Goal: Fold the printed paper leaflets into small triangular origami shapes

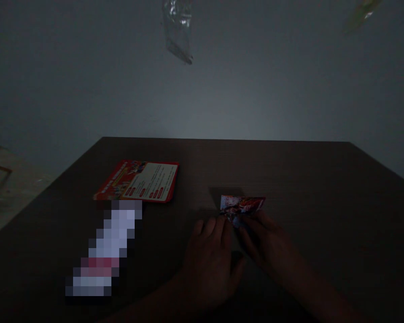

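Observation:
A small picture card (243, 204), dark red and blue, stands tilted up off the dark brown table. My right hand (272, 244) grips it at its lower right side, fingers closed around the edge. Beside it, my left hand (207, 258) rests palm down with fingers reaching forward and the thumb apart. Its index fingertip lies at the card's lower left corner; whether it presses on the card is hard to see in the dim light. The lower part of the card is partly hidden by my fingers.
A red printed board or booklet (148, 181) with a white text panel lies on the table's left. In front of it is a blurred-out bright phone-shaped object (109, 251). Clear plastic (178, 31) hangs on the wall behind the table (306, 179).

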`<state>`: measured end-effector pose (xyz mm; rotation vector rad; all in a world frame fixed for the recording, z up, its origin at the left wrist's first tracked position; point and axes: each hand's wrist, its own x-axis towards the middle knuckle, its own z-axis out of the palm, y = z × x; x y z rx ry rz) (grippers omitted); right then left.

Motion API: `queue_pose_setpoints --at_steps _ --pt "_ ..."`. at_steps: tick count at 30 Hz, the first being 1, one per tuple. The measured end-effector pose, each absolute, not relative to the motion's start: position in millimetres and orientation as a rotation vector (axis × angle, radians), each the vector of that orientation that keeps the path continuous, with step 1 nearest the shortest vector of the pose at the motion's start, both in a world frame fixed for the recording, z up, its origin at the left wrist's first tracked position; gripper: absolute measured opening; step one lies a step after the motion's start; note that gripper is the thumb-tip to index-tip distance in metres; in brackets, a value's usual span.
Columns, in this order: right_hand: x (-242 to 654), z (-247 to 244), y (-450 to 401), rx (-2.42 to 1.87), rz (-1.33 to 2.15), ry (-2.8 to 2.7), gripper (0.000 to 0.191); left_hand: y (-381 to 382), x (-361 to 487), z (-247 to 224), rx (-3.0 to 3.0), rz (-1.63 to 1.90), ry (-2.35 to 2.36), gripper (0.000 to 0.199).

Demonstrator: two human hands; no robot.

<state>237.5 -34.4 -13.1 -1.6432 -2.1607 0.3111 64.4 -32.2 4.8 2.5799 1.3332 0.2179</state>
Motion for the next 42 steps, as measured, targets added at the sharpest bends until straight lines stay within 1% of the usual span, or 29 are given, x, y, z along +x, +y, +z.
queue_pose_setpoints --at_steps 7,36,42 --pt "236.9 -13.5 -33.9 -1.659 0.271 -2.164 0.026 -33.6 63.1 -0.7 2.605 0.218 1.34 0.056" --pt "237.1 -13.4 -34.5 -1.666 0.317 -2.15 0.026 -26.1 60.3 -1.4 2.551 0.265 1.27 0.062" --pt "236.4 -10.4 -34.5 -1.663 0.309 -2.148 0.026 -26.1 60.4 1.7 2.564 0.257 1.223 0.058"
